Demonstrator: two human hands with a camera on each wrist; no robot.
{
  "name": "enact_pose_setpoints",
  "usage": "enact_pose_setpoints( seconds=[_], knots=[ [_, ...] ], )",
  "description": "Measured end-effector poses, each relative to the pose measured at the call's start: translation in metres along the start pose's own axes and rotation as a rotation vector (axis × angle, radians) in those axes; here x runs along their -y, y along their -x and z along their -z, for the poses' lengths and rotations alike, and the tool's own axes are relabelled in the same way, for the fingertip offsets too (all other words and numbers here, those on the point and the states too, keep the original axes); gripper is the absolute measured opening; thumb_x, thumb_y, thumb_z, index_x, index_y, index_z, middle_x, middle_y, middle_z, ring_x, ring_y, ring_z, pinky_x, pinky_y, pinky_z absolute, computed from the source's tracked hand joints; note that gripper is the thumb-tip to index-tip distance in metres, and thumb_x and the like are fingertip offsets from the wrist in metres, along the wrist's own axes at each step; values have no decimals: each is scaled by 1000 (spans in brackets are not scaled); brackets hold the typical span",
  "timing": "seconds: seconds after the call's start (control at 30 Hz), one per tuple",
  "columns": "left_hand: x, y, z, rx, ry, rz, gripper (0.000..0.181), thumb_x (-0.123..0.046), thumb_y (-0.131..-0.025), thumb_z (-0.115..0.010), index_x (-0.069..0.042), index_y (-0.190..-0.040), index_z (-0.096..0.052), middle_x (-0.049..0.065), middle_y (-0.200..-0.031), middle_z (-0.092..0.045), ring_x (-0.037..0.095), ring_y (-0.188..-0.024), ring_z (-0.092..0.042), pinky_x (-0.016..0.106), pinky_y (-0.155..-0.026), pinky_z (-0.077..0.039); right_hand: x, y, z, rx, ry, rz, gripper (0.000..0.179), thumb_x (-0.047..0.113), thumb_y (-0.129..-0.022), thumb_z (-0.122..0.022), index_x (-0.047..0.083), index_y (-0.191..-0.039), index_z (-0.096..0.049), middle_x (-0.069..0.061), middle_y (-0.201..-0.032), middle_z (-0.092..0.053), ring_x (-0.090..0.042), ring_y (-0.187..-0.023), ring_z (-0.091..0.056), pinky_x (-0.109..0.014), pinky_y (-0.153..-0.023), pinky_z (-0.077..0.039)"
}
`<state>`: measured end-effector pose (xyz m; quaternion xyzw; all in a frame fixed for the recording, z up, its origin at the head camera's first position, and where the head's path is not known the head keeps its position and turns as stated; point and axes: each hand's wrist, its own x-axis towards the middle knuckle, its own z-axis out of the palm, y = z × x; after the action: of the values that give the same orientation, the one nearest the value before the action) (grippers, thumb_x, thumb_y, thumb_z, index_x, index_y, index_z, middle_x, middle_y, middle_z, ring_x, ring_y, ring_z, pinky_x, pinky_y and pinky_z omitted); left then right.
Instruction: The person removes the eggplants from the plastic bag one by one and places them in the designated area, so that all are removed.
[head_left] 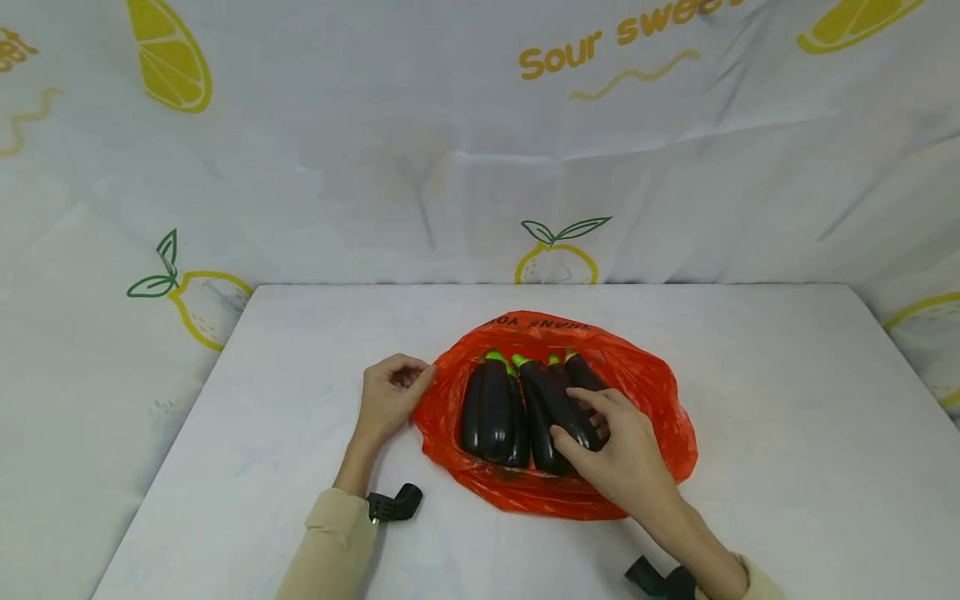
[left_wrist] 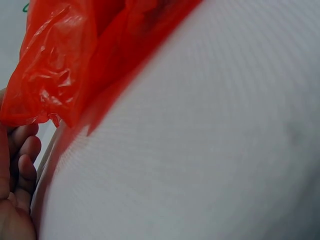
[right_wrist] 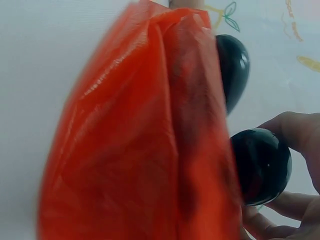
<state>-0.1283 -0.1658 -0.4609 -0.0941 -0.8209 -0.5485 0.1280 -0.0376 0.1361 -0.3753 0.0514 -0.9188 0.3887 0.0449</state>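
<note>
Several dark, glossy eggplants (head_left: 495, 417) with green stem ends lie side by side in the mouth of a red plastic bag (head_left: 671, 408), which is spread wide on the table. My left hand (head_left: 390, 392) pinches the bag's left edge between thumb and fingers. In the left wrist view, the red film (left_wrist: 55, 75) hangs over those fingertips. On the other side, my right hand (head_left: 630, 450) grips the rounded lower end of one slanting eggplant (head_left: 551, 396), thumb on one side and fingers on the other. The right wrist view shows that end (right_wrist: 262, 167) within the hand.
A white-covered table (head_left: 787, 400) lies under the bag, its back edge meeting a white cloth backdrop (head_left: 337, 167) printed with lemons. Dark wrist cameras (head_left: 397, 504) stick out beside both wrists. The bag's near rim (head_left: 525, 500) bunches up in front of the eggplants.
</note>
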Motion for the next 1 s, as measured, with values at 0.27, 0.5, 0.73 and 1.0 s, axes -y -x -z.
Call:
enact_pose_setpoints(
  seconds=[0.27,0.5,0.73,1.0],
  knots=[
    [-9,-1,0,-5,-37,30,5,-2,-89,-74,2,-88,-75,19,-79,-70,9,-70,-52,17,-66,-45,-3,11,19,-122,-38,66,44,14,-81,-85,6,-122,-72,-6,-100,-67,-10,-83,-54,-16,-70,-51],
    [-16,0,3,-9,-41,55,5,0,-89,-72,5,-88,-74,21,-79,-69,10,-70,-51,16,-67,-44,-22,7,37,-264,-71,87,46,5,-80,-84,1,-124,-69,-9,-103,-63,1,-85,-52,-2,-74,-47],
    [0,-1,2,-22,-19,18,6,-9,-89,-77,-3,-89,-77,14,-79,-71,10,-71,-53,16,-66,-45,-41,3,52,-339,-66,54,49,1,-81,-81,-1,-128,-68,-11,-109,-64,6,-89,-51,4,-83,-41],
    [2,-2,1,-4,-24,-12,9,-15,-91,-76,-7,-87,-77,10,-78,-70,11,-71,-54,17,-67,-46,-74,1,69,-439,-21,-74,47,4,-82,-81,2,-128,-69,14,-107,-58,10,-86,-49,6,-81,-37]
  ],
)
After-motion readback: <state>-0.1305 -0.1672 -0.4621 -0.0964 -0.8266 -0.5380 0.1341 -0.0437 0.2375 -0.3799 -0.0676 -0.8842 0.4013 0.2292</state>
